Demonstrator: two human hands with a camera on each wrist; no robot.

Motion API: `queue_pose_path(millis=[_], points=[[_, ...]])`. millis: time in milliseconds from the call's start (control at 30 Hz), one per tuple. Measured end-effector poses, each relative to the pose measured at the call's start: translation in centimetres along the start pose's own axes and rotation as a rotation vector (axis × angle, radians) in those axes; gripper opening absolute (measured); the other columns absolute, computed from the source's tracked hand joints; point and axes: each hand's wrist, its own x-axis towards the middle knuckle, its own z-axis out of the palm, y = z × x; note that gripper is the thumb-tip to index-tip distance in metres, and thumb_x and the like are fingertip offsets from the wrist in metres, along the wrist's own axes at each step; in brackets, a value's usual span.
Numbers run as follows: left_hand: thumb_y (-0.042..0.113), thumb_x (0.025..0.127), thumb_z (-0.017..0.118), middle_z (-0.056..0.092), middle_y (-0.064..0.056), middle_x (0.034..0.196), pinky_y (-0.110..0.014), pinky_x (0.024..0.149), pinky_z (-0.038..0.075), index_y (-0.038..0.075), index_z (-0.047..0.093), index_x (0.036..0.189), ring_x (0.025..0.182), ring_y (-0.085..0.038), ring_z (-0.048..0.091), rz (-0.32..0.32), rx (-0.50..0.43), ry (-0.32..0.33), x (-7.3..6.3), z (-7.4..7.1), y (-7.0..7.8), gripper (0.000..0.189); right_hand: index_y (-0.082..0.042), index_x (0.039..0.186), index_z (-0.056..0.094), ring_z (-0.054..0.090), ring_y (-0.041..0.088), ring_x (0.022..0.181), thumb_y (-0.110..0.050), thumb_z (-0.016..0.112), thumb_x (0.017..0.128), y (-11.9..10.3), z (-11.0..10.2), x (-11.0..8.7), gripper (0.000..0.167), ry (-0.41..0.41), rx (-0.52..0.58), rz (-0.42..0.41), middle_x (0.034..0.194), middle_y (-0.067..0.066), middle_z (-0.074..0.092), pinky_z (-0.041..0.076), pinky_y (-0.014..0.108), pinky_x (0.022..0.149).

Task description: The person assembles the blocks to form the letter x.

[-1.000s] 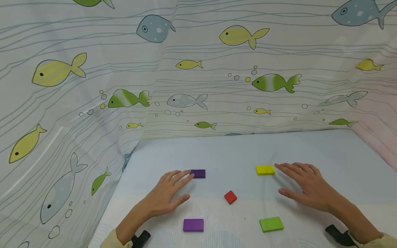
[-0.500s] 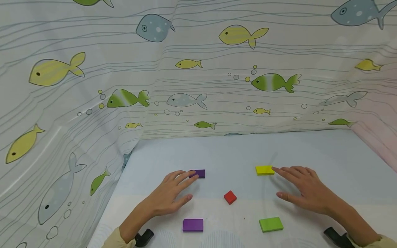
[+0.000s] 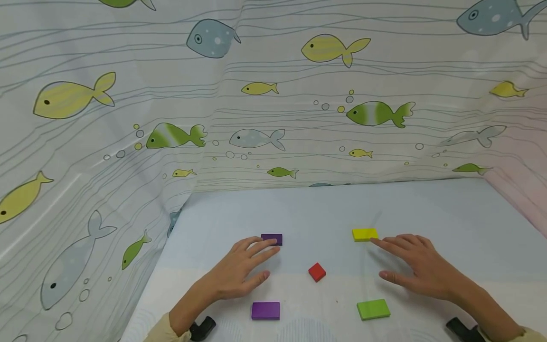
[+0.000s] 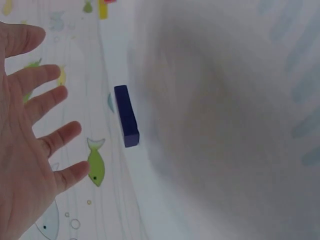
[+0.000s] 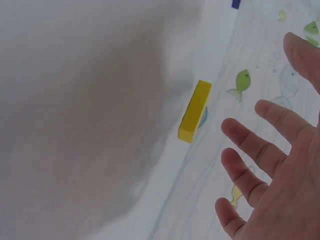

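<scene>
Ten fingers spread wide: the left hand point(image 3: 240, 271) partly hides the dark purple block point(image 3: 270, 236); the right hand point(image 3: 420, 267) overlaps a near corner of the yellow block point(image 3: 364, 234). Touching or apart is hard to tell. Both are plain oblongs toward the far edge of the table point(image 3: 316, 209). Between the hands sits a red block point(image 3: 317, 272); a violet block point(image 3: 266, 311) and green block point(image 3: 373, 309) lie toward the cut-off near edge.

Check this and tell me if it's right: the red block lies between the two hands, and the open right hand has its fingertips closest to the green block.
Wrong block: the open right hand is closest to the yellow block, not the green block, as the head view shows. The red block does lie between the hands.
</scene>
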Motion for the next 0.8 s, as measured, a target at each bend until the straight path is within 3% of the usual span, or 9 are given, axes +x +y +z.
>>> queue_pose_path(millis=[200, 433, 800], points=[[0.046, 0.101, 0.043, 0.035, 0.005, 0.157, -0.056, 0.108, 0.028, 0.03, 0.034, 0.154, 0.138, -0.031, 0.036, 0.015, -0.001, -0.018, 0.3, 0.1, 0.4, 0.057, -0.032, 0.142, 0.054, 0.046, 0.024, 0.117, -0.06, 0.069, 0.083, -0.3, 0.2, 0.0, 0.068, -0.021, -0.005, 0.008, 0.127, -0.004, 0.061, 0.029, 0.056, 0.094], [0.045, 0.102, 0.042, 0.036, 0.004, 0.155, -0.054, 0.106, 0.031, 0.023, 0.041, 0.151, 0.135, -0.028, 0.039, 0.079, 0.022, 0.0, 0.6, 0.2, 0.8, 0.054, -0.03, 0.141, 0.056, 0.048, 0.022, 0.115, -0.061, 0.07, 0.082, -0.7, 0.3, 0.1, 0.068, -0.035, 0.0, 0.007, 0.124, -0.008, 0.062, 0.029, 0.056, 0.094], [0.043, 0.102, 0.041, 0.037, 0.005, 0.154, -0.054, 0.104, 0.034, 0.023, 0.041, 0.151, 0.135, -0.025, 0.038, 0.117, 0.031, -0.006, 1.0, 0.5, 1.3, 0.052, -0.032, 0.138, 0.058, 0.048, 0.016, 0.113, -0.061, 0.07, 0.082, -1.5, 0.3, -0.2, 0.064, -0.034, 0.018, -0.034, 0.12, -0.016, 0.062, 0.028, 0.053, 0.094]])
